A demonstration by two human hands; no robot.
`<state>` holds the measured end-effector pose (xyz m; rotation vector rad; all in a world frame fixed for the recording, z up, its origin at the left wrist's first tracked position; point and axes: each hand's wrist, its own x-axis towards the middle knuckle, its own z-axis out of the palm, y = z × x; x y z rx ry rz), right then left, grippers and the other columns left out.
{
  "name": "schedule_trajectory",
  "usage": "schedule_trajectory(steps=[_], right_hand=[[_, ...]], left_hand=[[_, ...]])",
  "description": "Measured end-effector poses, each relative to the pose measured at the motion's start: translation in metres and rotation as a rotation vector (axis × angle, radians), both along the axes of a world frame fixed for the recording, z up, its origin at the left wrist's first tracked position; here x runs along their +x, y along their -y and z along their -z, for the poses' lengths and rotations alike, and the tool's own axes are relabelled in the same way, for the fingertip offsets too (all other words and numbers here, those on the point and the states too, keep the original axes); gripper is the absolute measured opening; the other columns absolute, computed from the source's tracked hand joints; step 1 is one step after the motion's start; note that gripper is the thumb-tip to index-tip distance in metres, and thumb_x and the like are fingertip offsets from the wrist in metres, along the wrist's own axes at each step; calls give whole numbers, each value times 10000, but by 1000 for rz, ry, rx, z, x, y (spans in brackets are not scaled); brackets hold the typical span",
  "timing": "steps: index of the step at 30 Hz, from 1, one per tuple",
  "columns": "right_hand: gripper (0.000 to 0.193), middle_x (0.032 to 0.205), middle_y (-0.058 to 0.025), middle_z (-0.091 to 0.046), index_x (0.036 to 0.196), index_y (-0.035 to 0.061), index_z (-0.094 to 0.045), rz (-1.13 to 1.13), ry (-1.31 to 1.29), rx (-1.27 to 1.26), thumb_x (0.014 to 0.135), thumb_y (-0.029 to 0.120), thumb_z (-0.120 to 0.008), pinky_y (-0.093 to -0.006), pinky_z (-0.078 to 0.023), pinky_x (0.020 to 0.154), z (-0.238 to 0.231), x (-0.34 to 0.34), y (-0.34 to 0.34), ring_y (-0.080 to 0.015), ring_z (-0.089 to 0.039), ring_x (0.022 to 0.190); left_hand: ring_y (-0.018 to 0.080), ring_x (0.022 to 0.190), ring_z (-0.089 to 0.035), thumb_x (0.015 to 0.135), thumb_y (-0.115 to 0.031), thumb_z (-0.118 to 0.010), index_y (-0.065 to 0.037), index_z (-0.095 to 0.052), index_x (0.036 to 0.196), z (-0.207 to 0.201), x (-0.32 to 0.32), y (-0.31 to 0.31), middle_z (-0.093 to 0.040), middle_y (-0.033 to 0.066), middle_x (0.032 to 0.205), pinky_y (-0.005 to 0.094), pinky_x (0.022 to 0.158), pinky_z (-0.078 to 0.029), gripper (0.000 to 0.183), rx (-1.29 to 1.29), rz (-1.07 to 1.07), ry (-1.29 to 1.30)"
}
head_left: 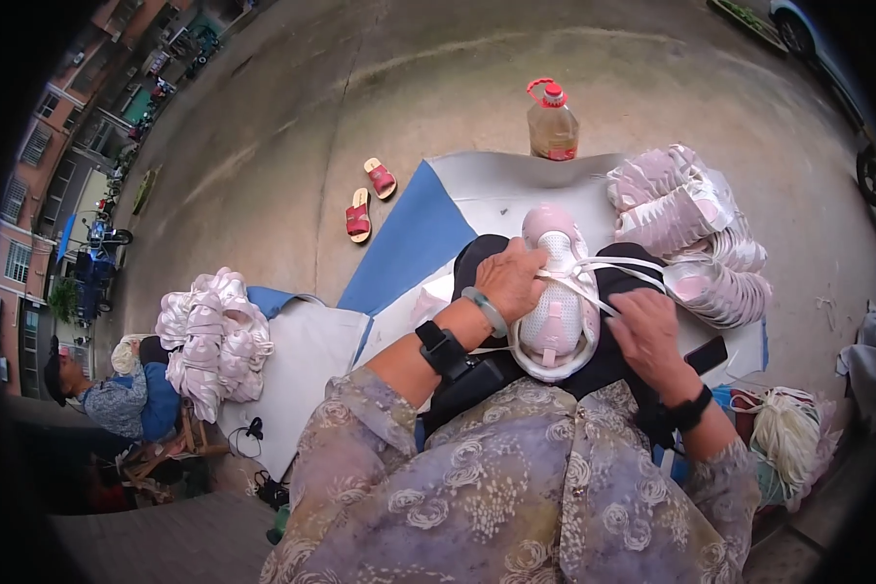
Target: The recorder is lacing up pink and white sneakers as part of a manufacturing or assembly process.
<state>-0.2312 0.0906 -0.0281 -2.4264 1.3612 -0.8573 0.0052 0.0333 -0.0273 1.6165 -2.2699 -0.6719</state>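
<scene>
A pink and white sneaker (558,326) lies on my lap with its toe pointing away from me. Across its upper runs a white shoelace (584,264), and a loop of it arches to the right. My left hand (509,285) is closed at the shoe's left side, fingers pinched on the lace by the eyelets. To the right of the shoe, my right hand (645,336) is closed, its bent fingertips pinching a lace end drawn out from the shoe. The fingertips are partly hidden on both hands.
Stacked laced sneakers (686,209) sit at right, more (214,336) at left near a seated person (117,394). White lace bundles (793,428) and a dark phone (706,355) lie at lower right. Ahead are a red-capped jug (553,127) and red slippers (358,216).
</scene>
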Motion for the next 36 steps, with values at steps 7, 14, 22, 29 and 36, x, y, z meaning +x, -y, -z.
schedule_trajectory(steps=[7, 14, 22, 29, 36], right_hand=[[98, 735, -70, -551, 856, 57, -570, 17, -79, 126, 800, 137, -567, -384, -379, 730, 10, 23, 16, -245, -545, 765], [144, 671, -122, -571, 782, 5, -621, -88, 335, 626, 809, 143, -589, -312, -406, 527, -31, -19, -40, -249, -546, 575], [180, 623, 8, -538, 741, -32, -623, 152, 462, 1169, 796, 140, -625, -250, -380, 548, -34, -104, -118, -71, -481, 603], [165, 609, 12, -561, 738, -20, -641, 273, 378, 1320, 794, 135, -626, -232, -397, 556, -15, -120, -127, -61, -485, 593], [101, 622, -112, -541, 856, 12, -591, 139, 305, 367, 787, 85, -606, -281, -401, 503, -28, -18, -3, -157, -507, 518]], left_hand=[[339, 796, -566, 693, -178, -629, -87, -605, 770, 4, 14, 14, -544, 141, 952, 402, 722, -456, 121, -78, 32, -138], [52, 594, -518, 722, -155, -724, -59, -520, 616, -24, 43, 28, -508, 75, 1174, 162, 467, -412, 249, 651, -26, -582], [84, 667, -538, 636, -51, -707, -52, -575, 745, 11, 27, 21, -508, 19, 958, 205, 539, -445, 171, 681, 28, -802], [39, 607, -526, 722, 13, -624, -50, -542, 865, 27, 18, 14, -496, -21, 837, 190, 520, -433, 177, 557, -95, -793], [162, 634, -539, 731, -153, -652, -33, -502, 899, 17, -2, 2, -521, 57, 823, 288, 570, -432, 256, 25, -135, -318]])
